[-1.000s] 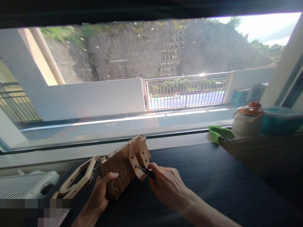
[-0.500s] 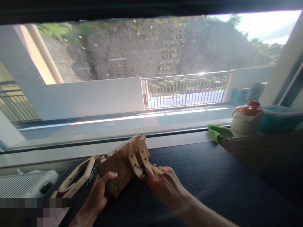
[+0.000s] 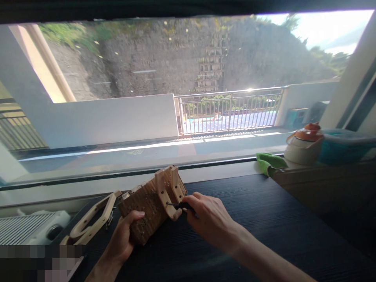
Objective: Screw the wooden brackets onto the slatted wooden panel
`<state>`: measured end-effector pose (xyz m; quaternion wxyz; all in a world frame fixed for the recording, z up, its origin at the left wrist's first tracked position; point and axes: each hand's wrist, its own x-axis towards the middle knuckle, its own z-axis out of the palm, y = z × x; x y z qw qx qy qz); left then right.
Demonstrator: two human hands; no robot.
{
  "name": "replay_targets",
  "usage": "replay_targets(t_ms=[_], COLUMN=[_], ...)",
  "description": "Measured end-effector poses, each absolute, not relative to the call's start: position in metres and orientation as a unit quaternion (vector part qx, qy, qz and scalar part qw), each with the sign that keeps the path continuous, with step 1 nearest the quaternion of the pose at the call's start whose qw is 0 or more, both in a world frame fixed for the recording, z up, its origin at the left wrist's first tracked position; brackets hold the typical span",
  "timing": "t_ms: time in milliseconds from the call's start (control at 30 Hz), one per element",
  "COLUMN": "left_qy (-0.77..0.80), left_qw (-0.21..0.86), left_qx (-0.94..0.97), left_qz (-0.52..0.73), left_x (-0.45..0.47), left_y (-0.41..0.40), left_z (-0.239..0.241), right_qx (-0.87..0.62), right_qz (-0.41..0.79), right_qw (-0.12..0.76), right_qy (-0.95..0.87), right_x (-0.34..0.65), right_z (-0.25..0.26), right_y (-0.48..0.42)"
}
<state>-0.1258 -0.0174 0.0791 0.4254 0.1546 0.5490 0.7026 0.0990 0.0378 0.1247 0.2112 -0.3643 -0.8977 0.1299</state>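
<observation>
My left hand (image 3: 123,235) grips the lower left part of a brown block (image 3: 147,211) that looks like layered cardboard, thumb on its pitted face. The block is tilted above the dark table. Two pale wooden pieces with screw holes (image 3: 165,196) lie against its right end. In my right hand (image 3: 207,213) is a screwdriver (image 3: 185,205) with a dark handle; its thin shaft reaches a hole in the nearer wooden piece. Left of the block lies a wooden frame (image 3: 98,213), with several small screws (image 3: 110,218) beside it.
The black table (image 3: 235,219) meets a window sill at the back. A green cloth (image 3: 268,163), a cream jug with an orange lid (image 3: 304,145) and a teal tub (image 3: 342,147) stand on the right. A white slatted appliance (image 3: 32,229) is at the left.
My right hand has shifted slightly right and up, and the screwdriver now lies at a flatter angle, its tip still at the hole. The block has barely moved.
</observation>
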Motion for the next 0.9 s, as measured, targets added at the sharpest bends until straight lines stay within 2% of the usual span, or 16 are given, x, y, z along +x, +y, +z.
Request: replay_targets(t_ms=[900], left_qy=[0.540], left_qw=[0.431], left_qx=[0.160], left_qz=[0.705], left_x=[-0.1262], left_y=[-0.0171], left_z=[0.0785], right_qx=[-0.360], right_qz=[0.096], right_qw=[0.208], right_qy=[-0.904], right_x=[0.0937], right_z=[0.1202], right_y=[0.0312])
